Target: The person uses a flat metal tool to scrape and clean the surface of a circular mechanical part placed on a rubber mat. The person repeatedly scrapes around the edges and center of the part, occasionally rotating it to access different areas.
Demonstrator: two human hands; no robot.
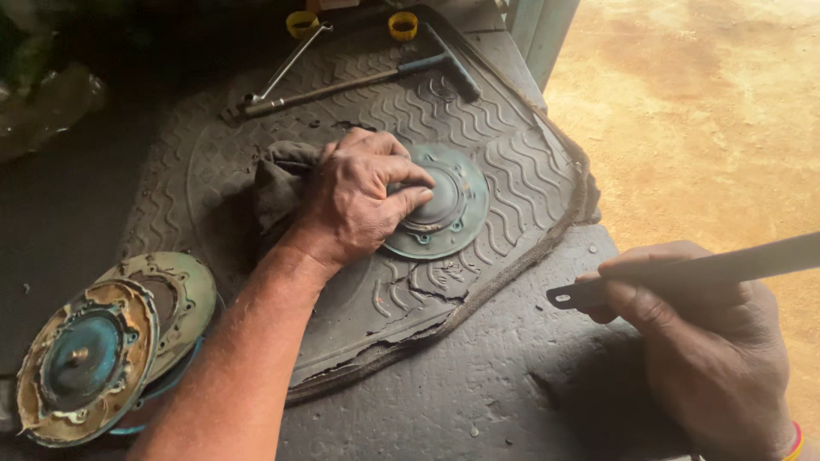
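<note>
My left hand [354, 201] presses down on a round green metal disc [448, 205] with a raised centre, which lies on a worn rubber mat [504, 137]. A dark rag [278, 183] is bunched under the palm and wrist of that hand. My right hand [696, 341] is at the lower right, closed around a flat metal blade [683, 271] that points left, its tip a short way from the disc.
Two more round discs [102, 346], crusted and rusty, are stacked at the lower left. A long T-handle wrench [359, 81] and a thin metal tool [290, 64] lie at the back of the mat, near two yellow caps [401, 26]. Bare ground lies to the right.
</note>
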